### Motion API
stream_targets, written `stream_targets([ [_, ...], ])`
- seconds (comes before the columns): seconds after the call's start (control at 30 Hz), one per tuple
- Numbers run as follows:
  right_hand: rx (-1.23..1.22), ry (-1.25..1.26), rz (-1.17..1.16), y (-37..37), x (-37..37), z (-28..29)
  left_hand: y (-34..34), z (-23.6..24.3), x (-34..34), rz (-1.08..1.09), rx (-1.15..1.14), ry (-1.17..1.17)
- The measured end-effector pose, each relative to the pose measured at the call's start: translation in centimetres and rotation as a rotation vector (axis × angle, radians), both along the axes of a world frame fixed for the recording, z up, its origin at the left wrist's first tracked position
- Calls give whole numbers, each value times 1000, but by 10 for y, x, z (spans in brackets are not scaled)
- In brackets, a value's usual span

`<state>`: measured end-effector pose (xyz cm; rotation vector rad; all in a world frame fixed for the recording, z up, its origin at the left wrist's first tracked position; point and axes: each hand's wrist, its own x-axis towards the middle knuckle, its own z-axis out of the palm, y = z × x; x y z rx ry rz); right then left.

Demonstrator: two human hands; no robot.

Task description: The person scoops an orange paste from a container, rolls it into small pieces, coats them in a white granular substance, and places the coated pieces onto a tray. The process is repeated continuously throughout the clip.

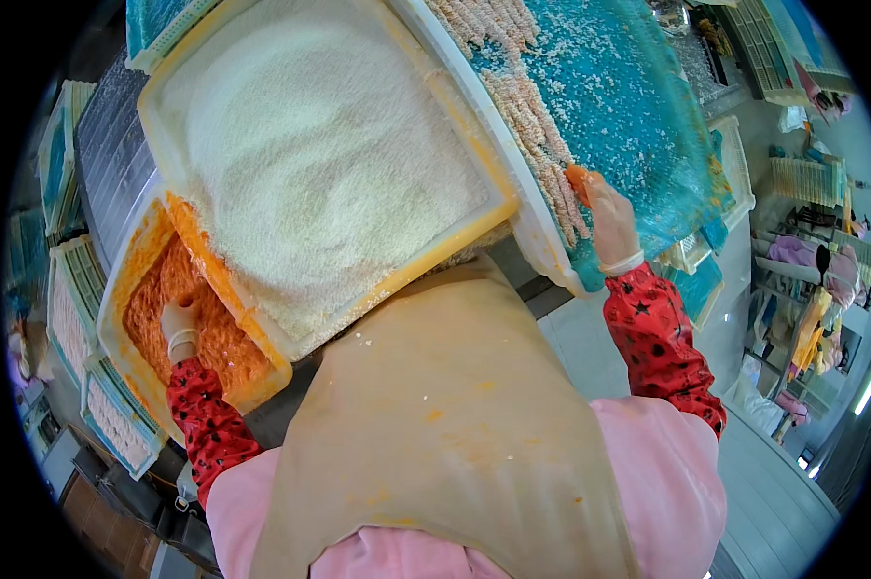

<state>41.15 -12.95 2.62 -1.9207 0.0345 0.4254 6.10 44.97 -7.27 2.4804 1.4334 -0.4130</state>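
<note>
My left hand (178,320), in a pale glove, reaches into orange wet batter (225,349) inside a white tub (109,323) at the left; its fingers are sunk in and hidden. In front of me, a larger tub (404,273) with an orange-smeared rim holds a heap of white crumbs (329,145). At the right, my gloved right hand (611,220) has its orange-coated fingers pressed together beside crumb-coated strips (535,121). Whatever they pinch, if anything, is not visible. These strips lie in rows along the left side of a blue mesh tray (638,106) with loose crumbs on it.
A white tray edge (541,241) stands between the crumb tub and the blue mesh. Stacked trays (117,415) with pale pieces stand at the far left. Racks and a shelf with cloths (807,246) are at the far right. My beige apron (435,386) touches the crumb tub's near side.
</note>
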Motion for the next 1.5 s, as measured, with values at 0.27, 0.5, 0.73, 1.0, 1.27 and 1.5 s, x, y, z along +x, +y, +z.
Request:
stream_targets([
  [0.27, -318, -97, 225, -12, -1, 17, 20, -45, -59, 2, 60, -173],
  [0.5, 141, -215, 375, 87, -19, 45, 29, 77, -5, 103, -204, -635],
  [0.73, 204, -59, 525, 153, -17, 1, -102, 186, 105, 112, -843, -1107],
  [1.0, -402, -202, 929, 277, -38, -62, -156, 86, 150, -279, 83, -790],
  [1.27, -611, -968, 1075, 293, -92, -67, -110, 112, 73, 5, 240, -791],
  [1.5, -389, -236, 975, 356, -92, -82, -101, 84, 64, -83, 225, -699],
])
